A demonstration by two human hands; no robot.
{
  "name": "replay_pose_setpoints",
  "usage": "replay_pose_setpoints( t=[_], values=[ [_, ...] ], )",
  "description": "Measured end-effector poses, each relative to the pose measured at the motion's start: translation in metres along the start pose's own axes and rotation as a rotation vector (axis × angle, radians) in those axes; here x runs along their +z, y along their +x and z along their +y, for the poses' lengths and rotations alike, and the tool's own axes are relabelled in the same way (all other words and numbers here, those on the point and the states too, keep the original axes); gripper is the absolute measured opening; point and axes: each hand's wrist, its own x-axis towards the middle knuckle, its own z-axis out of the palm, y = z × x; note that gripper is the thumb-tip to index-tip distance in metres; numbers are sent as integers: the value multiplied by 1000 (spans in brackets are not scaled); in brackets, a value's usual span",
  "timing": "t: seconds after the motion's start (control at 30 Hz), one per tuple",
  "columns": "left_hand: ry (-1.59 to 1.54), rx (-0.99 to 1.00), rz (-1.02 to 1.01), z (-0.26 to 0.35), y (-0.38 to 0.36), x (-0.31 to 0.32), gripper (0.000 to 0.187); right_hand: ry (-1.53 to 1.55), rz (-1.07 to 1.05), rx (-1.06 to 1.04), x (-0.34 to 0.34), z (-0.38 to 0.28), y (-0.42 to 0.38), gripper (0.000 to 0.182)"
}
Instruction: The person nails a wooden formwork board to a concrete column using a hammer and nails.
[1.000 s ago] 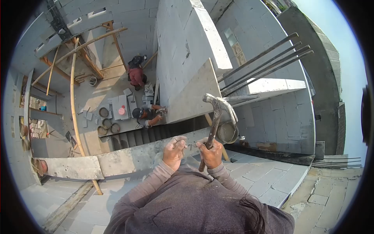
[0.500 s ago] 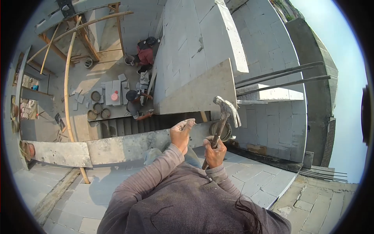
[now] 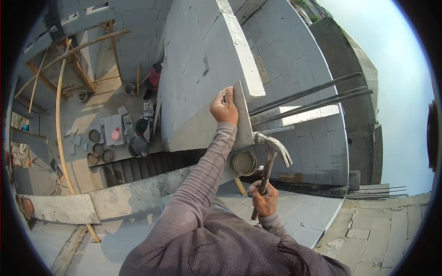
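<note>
At far left, a reddish bucket (image 3: pixel 26 207) beside the end of a walkway (image 3: pixel 131 198) of mortar-spotted planks; near it, a long bamboo pole (image 3: pixel 62 124), running steeply down past the planks; on the floor below, three round buckets (image 3: pixel 93 140) grouped beside pale blocks (image 3: pixel 108 125), with a pink container (image 3: pixel 115 134) on top; just right of these, a co-worker (image 3: pixel 139 140) in a grey top, seen from above; beyond, another co-worker (image 3: pixel 155 76) in red, mostly hidden by a tall block wall (image 3: pixel 198 50); nearer, a dark flight of stairs (image 3: pixel 122 172).

At centre, left hand (image 3: pixel 223 109) stretched out before a grey panel (image 3: pixel 189 131), close to its right edge; grip drawn together, thumb against fingers — anything pinched there too small to make out, contact with the panel impossible to tell; below the panel's lower corner, a mortar-crusted bucket (image 3: pixel 243 174); right of it, a claw hammer (image 3: pixel 267 170) — head up, handle slanting down through the right hand (image 3: pixel 264 201); grip clamped on the handle, lower end protruding beneath the fist; to the upper right, dark steel bars (image 3: pixel 317 97), projecting above a white block ledge (image 3: pixel 294 116); farther right, a corrugated roof (image 3: pixel 363 64).
</note>
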Motion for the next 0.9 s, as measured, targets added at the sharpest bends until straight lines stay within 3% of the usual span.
replay_pose_setpoints(
  t=[0.5,0.6,0.63,0.67,0.77,0.83,0.9],
  values=[
    [28,131,59,4,-4,0,17,-76,-215,-139,-21,-115,42,19],
    [97,195,41,8,-1,2,16,-87,-228,-110,-18,-119,44,20],
    [149,297,24,11,1,2,15,-89,-226,-110,-18,-119,46,20],
    [203,398,5,13,2,1,14,-80,-171,-197,-17,-117,50,21],
    [151,385,49,10,1,3,14,-224,-145,-382,-13,-137,61,18],
    [139,365,51,9,4,2,15,-455,-96,-632,-5,-147,71,19],
    [131,335,43,7,-1,0,15,-614,-107,-690,-6,-153,86,21]
  ],
)
